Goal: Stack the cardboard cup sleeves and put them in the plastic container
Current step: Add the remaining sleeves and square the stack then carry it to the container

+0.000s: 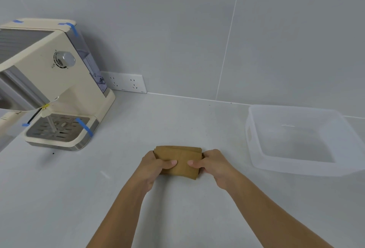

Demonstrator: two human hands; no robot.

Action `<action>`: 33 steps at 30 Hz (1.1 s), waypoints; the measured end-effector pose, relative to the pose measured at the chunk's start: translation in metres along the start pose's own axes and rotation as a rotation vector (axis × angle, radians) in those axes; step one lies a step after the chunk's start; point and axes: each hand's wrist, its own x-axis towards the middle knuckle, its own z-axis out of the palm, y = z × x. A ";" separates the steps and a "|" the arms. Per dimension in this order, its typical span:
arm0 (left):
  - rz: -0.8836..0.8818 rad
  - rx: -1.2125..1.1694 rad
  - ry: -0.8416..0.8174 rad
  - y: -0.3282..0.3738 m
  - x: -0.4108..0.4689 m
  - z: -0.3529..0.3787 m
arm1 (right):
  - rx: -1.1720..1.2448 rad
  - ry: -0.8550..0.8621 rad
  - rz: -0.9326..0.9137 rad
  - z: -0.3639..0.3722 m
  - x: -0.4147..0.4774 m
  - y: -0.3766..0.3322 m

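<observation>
A flat stack of brown cardboard cup sleeves (pixel 178 156) rests on the white counter in the middle of the view. My left hand (pixel 156 165) grips its left end with the thumb pressed on top. My right hand (pixel 212 163) grips the right end the same way. How many sleeves are in the stack cannot be told. The clear plastic container (pixel 256 149) stands to the right of the stack, open-topped, with nothing visible inside it.
A cream espresso machine (pixel 59 81) with blue tape strips stands at the back left, its drip tray (pixel 59 131) facing the stack. A wall socket strip (pixel 126 82) sits behind it. The grey tiled wall closes off the back.
</observation>
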 end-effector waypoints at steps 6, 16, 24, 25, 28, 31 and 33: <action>0.208 -0.100 0.076 -0.019 -0.023 0.011 | -0.005 0.038 -0.196 0.002 -0.005 0.010; 0.396 -0.207 0.065 -0.028 -0.033 0.020 | 0.213 -0.051 -0.344 0.012 -0.009 0.027; 0.407 -0.196 0.425 -0.024 -0.024 0.039 | 0.268 0.225 -0.365 0.032 -0.006 0.024; 0.414 -0.203 0.445 -0.024 -0.023 0.041 | 0.262 0.252 -0.370 0.033 -0.004 0.025; 0.427 -0.246 0.445 -0.022 -0.020 0.041 | 0.239 0.286 -0.382 0.033 -0.001 0.026; 0.432 -0.245 0.371 -0.022 -0.020 0.040 | 0.297 0.279 -0.376 0.035 0.000 0.028; 0.397 -0.249 0.313 -0.020 -0.019 0.039 | 0.335 0.293 -0.359 0.037 0.000 0.026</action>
